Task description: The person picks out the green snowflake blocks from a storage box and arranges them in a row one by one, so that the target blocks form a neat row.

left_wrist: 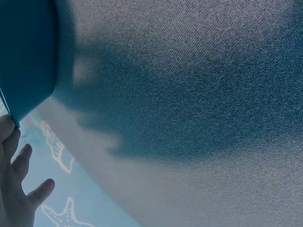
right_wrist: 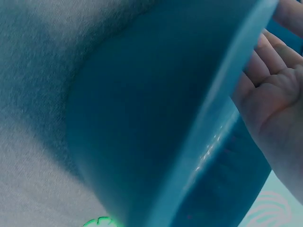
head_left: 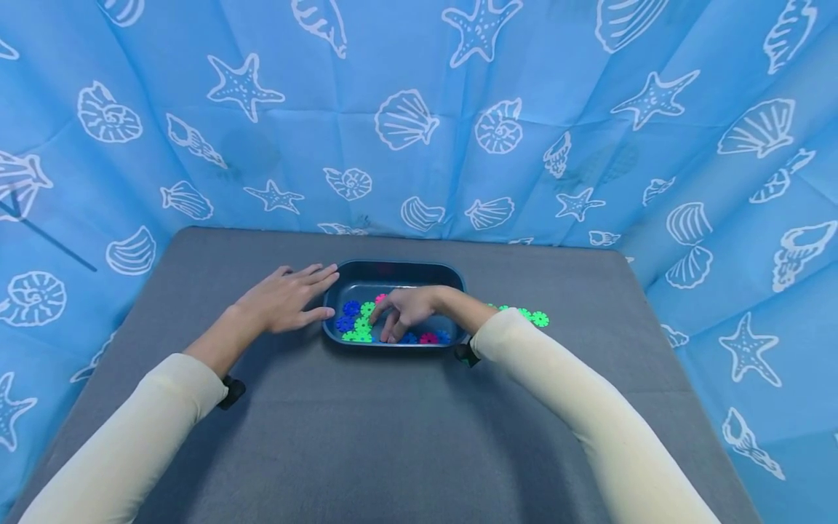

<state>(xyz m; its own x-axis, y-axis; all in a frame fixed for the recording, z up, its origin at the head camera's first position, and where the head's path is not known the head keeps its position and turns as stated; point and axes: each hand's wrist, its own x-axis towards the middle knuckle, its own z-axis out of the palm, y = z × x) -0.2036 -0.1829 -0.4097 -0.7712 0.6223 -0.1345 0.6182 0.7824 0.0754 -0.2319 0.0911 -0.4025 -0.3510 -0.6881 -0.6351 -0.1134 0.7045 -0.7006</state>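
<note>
A dark blue rectangular tray [head_left: 393, 266] lies on the grey cloth, holding toothed plastic discs in its near part: green discs [head_left: 362, 325], blue discs [head_left: 351, 308] and a red disc [head_left: 428, 338]. My left hand [head_left: 284, 297] lies at the tray's left end, fingers spread, fingertips at the rim; the left wrist view has that hand [left_wrist: 19, 184] by the tray's edge. Over the right side reaches my right hand [head_left: 409, 309], its fingers pointing down among the discs. Part of the discs is hidden beneath it. The right wrist view shows its palm [right_wrist: 279, 99] beyond the tray wall [right_wrist: 142, 94].
More green discs [head_left: 540, 319] lie on the cloth right of the tray, partly behind the right forearm. The grey-covered table [head_left: 366, 437] ends at a blue curtain [head_left: 419, 175] with white shells and starfish. Dark wrist cameras [head_left: 232, 393] sit below both sleeves.
</note>
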